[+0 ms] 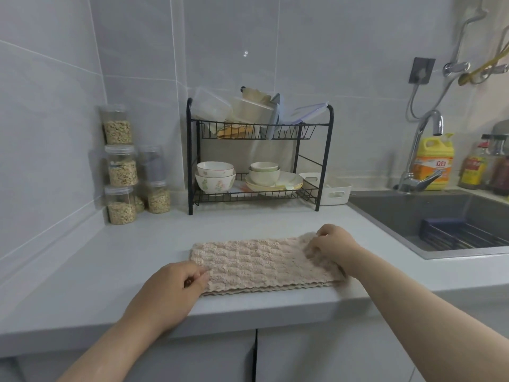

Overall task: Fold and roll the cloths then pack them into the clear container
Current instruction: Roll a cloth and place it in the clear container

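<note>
Folded cloth point(256, 263) lies flat on the bench point(110, 271) in front of the dish rack point(190, 161), left grip point(176, 285) pinching its left end, right grip point(333, 242) curled onto its right end; best rolled tightly from one end, edges aligned.

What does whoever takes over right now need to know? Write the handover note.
Hands: the left hand pinches the left end of the beige cloth with its fingers. The right hand grips the right end with curled fingers.
Things: the beige cloth lies folded into a long layered strip on the counter, near the front edge. A clear container sits on the top tier of the dish rack, with no cloth visible in it.
Done: this cloth is folded.
Left: roll it and pack it. No other cloths are in view.
</note>
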Available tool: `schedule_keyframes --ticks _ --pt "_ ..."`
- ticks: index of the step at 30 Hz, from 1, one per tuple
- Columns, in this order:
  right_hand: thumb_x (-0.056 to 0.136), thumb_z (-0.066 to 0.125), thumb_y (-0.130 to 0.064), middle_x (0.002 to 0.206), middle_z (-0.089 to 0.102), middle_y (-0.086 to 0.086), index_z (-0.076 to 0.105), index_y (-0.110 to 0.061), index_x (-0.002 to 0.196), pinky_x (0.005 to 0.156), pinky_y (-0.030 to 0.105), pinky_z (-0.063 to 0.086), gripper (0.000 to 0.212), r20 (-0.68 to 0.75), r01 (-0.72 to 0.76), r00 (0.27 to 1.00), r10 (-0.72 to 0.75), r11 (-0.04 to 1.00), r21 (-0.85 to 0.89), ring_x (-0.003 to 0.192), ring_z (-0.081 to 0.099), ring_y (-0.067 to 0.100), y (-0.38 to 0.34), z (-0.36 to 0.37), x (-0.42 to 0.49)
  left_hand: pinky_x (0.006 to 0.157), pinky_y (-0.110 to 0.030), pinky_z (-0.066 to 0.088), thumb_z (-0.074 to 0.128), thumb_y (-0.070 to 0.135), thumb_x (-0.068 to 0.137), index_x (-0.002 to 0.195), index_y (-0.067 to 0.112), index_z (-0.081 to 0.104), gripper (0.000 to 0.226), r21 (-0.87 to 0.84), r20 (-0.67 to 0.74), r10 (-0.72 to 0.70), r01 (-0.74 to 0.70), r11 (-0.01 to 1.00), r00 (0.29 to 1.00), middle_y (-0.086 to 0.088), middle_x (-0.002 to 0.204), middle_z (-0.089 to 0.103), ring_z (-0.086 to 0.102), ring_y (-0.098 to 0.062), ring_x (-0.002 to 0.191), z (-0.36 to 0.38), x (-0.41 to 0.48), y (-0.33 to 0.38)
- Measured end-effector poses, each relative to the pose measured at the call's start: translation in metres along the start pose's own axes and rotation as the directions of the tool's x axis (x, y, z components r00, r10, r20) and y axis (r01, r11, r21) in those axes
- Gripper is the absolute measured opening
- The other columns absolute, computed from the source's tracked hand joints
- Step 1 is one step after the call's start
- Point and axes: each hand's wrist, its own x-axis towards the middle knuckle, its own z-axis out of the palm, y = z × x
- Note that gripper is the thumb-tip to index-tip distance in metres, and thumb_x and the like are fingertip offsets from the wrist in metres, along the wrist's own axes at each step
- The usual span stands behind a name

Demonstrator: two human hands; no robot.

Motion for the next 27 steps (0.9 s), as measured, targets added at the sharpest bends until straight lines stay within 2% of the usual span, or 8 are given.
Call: schedule_keyframes --ticks 3,5,9,12,18,23,25,27 --pt "0.086 0.065 -0.017 0.087 0.072 0.013 0.056 -0.016 0.107 0.047 0.026 0.046 0.023 -0.016 0.063 0.998 -0.062 0.990 0.123 0.056 0.062 0.021 0.016 -0.002 0.003 0.079 -0.024 0.046 0.064 0.030 0.088 0.056 0.021 0.048 0.037 0.059 -0.027 0.043 -0.041 0.997 0.999 0.017 0.094 0.068 0.058 0.007 0.095 0.002 0.002 -0.001" --pt "0.087 0.066 -0.021 0.092 0.071 0.010 0.054 -0.023 0.116 0.048 0.026 0.046 0.032 -0.007 0.104 0.994 -0.105 0.980 0.172 0.059 0.064 0.020 0.018 -0.005 0.003 0.078 -0.030 0.042 0.062 0.038 0.082 0.060 0.029 0.048 0.028 0.190 -0.078 0.162 -0.145 0.971 0.984 0.015 0.088 0.063 0.054 -0.011 0.090 0.002 0.007 0.008" --pt "0.086 0.064 -0.014 0.094 0.066 0.007 0.050 -0.036 0.126 0.051 0.026 0.048 0.047 0.043 0.168 0.983 -0.178 0.970 0.174 0.063 0.062 0.019 0.020 -0.004 -0.002 0.088 -0.029 0.041 0.057 0.042 0.088 0.087 0.034 0.062 0.010 0.176 0.110 0.239 -0.256 0.951 0.965 0.019 0.097 0.053 0.045 -0.006 0.100 0.013 0.040 0.056" --pt "0.083 0.062 -0.014 0.091 0.065 0.018 0.049 -0.042 0.134 0.056 0.033 0.047 0.060 0.077 0.198 0.973 -0.218 0.957 0.214 0.065 0.056 0.025 0.023 -0.004 -0.002 0.094 -0.034 0.045 0.055 0.050 0.085 0.109 0.029 0.065 0.033 0.316 0.366 0.142 -0.266 0.911 0.920 0.011 0.114 0.055 0.049 -0.012 0.111 0.028 0.064 0.081" --pt "0.094 0.053 -0.009 0.108 0.059 0.014 0.044 -0.034 0.137 0.055 0.032 0.047 0.051 0.056 0.158 0.984 -0.172 0.969 0.189 0.064 0.051 0.023 0.015 -0.018 0.002 0.099 -0.031 0.041 0.059 0.068 0.075 0.143 0.040 0.037 0.077 0.317 0.532 0.071 -0.277 0.907 0.844 0.010 0.124 0.045 0.045 -0.011 0.117 0.037 0.080 0.091" --pt "0.093 0.051 0.002 0.077 0.060 0.011 0.046 -0.025 0.134 0.041 0.020 0.043 0.050 0.145 -0.073 0.989 0.025 0.941 0.331 0.041 0.051 0.013 0.012 -0.033 0.013 0.104 -0.039 0.036 0.056 0.089 0.054 0.149 0.042 0.021 0.112 0.376 0.638 -0.075 -0.224 0.899 0.766 0.009 0.114 0.032 0.034 -0.016 0.126 0.047 0.092 0.095" --pt "0.091 0.054 0.004 0.099 0.065 0.021 0.049 -0.024 0.130 0.051 0.022 0.051 0.048 0.205 -0.134 0.977 0.058 0.915 0.381 0.046 0.059 0.017 0.013 -0.036 0.013 0.108 -0.042 0.033 0.058 0.090 0.051 0.150 0.044 0.014 0.117 0.380 0.671 -0.119 -0.202 0.903 0.732 0.006 0.121 0.029 0.031 -0.020 0.131 0.050 0.095 0.093" --pt "0.087 0.057 0.005 0.121 0.060 0.030 0.051 -0.026 0.126 0.071 0.032 0.056 0.050 0.252 -0.169 0.965 0.065 0.893 0.417 0.070 0.068 0.030 0.012 -0.037 0.011 0.111 -0.045 0.030 0.059 0.089 0.049 0.150 0.046 0.009 0.120 0.406 0.692 -0.151 -0.207 0.890 0.706 0.002 0.135 0.027 0.027 -0.023 0.136 0.052 0.100 0.094"
